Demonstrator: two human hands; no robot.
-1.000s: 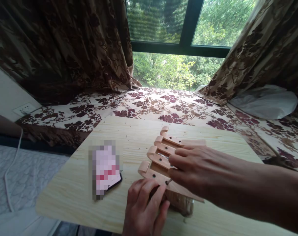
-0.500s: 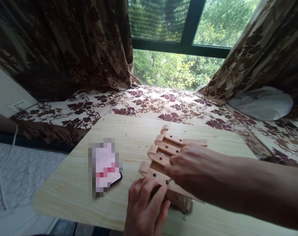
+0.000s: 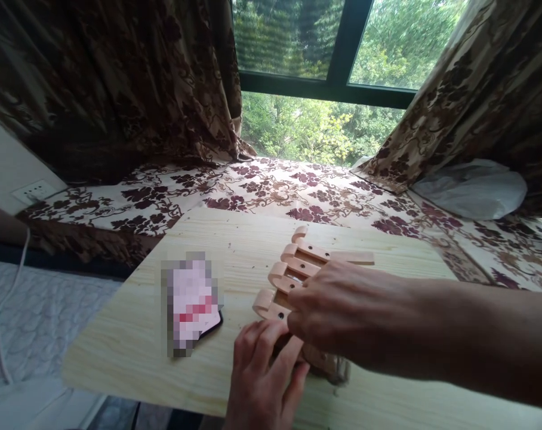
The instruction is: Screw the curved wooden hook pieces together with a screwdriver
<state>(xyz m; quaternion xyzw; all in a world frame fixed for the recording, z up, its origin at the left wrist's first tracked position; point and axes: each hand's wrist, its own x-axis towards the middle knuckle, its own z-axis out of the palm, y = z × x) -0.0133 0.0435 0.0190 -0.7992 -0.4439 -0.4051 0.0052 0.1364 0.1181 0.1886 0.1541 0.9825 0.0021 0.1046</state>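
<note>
A wooden rack [image 3: 277,312] lies on the table. It has several parallel slats with rounded, curled left ends and dark screw heads along them. At its near edge my left hand [image 3: 266,373] is closed on the nearest slat, fingers bent over the wood. My right hand [image 3: 322,304] is a closed fist resting low over the nearer slats, hiding their middle. What it holds is concealed by the fingers. Below the fist, a brown block wrapped in clear film [image 3: 327,364] shows under the rack's near side.
A phone [image 3: 215,324] lies left of the rack, partly under a blurred pink item [image 3: 190,298]. Crumbs dot the pale wooden table [image 3: 132,334]. Behind it are a flowered window seat [image 3: 271,185], curtains and a white plastic bag [image 3: 472,188].
My right fist has shifted left and slightly nearer along the closest slat, covering a screw that showed before. My left hand keeps its place on the rack.
</note>
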